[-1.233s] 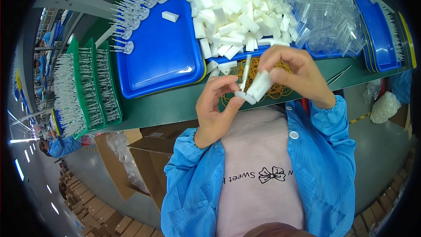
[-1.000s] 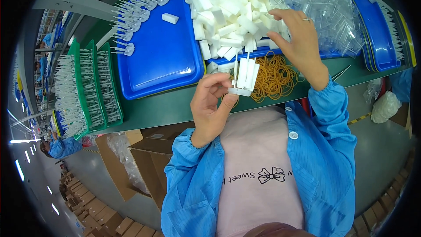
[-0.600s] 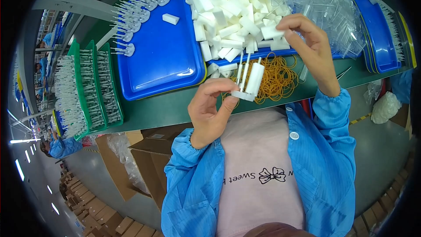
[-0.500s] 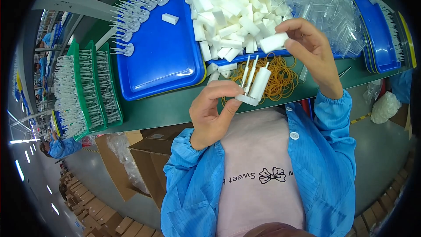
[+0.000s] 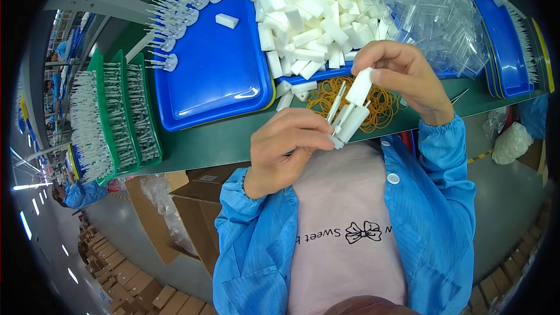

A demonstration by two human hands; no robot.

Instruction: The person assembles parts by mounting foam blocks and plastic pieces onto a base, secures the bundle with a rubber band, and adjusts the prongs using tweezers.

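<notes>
My left hand [image 5: 287, 147] pinches the round base of a small plastic part with upright prongs [image 5: 335, 109]. One prong carries a white sleeve-like block [image 5: 353, 122], and the part tilts up to the right. Between the fingertips of my right hand [image 5: 402, 76] is a white foam block [image 5: 360, 86], held slanted over the prongs. Its lower end meets or overlaps a prong top; whether a prong enters it cannot be seen. Behind both hands lies a heap of orange rubber bands [image 5: 382, 108].
A pile of white foam blocks [image 5: 309, 17] fills a tray at the back. Clear plastic pieces [image 5: 434, 17] lie right of it. A blue tray [image 5: 204, 81] bears pronged parts along its left edge. Green racks [image 5: 111, 116] of similar parts stand farther left; an open carton [image 5: 198, 216] sits below the table.
My right hand has come down and left, turning the foam block from nearly level to steep and bringing it onto the prongs. My left hand has tilted the pronged part slightly.
</notes>
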